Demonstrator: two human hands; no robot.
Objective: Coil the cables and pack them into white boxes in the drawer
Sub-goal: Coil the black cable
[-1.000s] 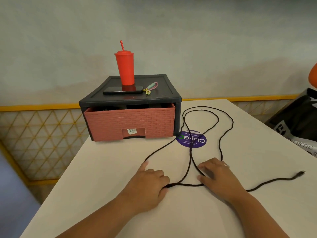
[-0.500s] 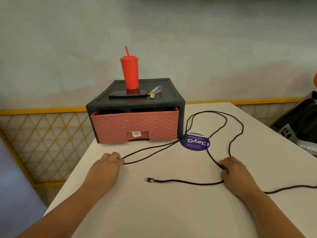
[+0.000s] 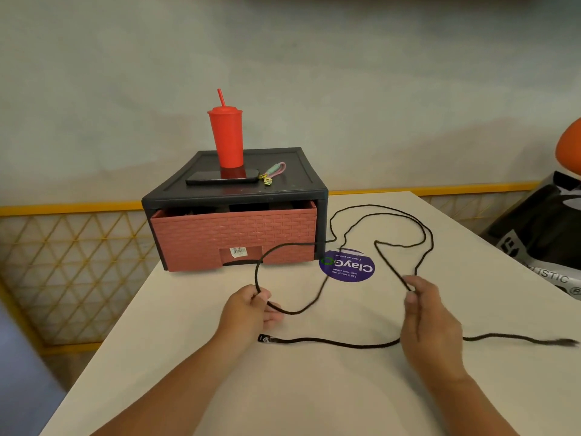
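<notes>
A long black cable (image 3: 382, 212) lies in loose loops over the white table (image 3: 314, 388). My left hand (image 3: 248, 313) pinches a raised loop of it in front of the drawer. My right hand (image 3: 430, 313) pinches two strands together near the purple sticker. One plug end (image 3: 263, 339) lies just below my left hand; the other end (image 3: 566, 342) trails to the right edge. The pink brick-pattern drawer (image 3: 234, 234) sits slightly pulled out of its dark case (image 3: 301, 190). No white boxes show.
A red tumbler with a straw (image 3: 225, 138), a black phone (image 3: 221, 177) and a small keyring (image 3: 272, 173) rest on the case. A round purple sticker (image 3: 347, 265) is on the table. Black bags (image 3: 540, 234) sit at the right. A yellow lattice railing (image 3: 72, 250) lies beyond the left edge.
My left hand moved right and lifted a loop of cable off the table. My right hand drew two strands together and raised them. The free plug end stayed below my left hand.
</notes>
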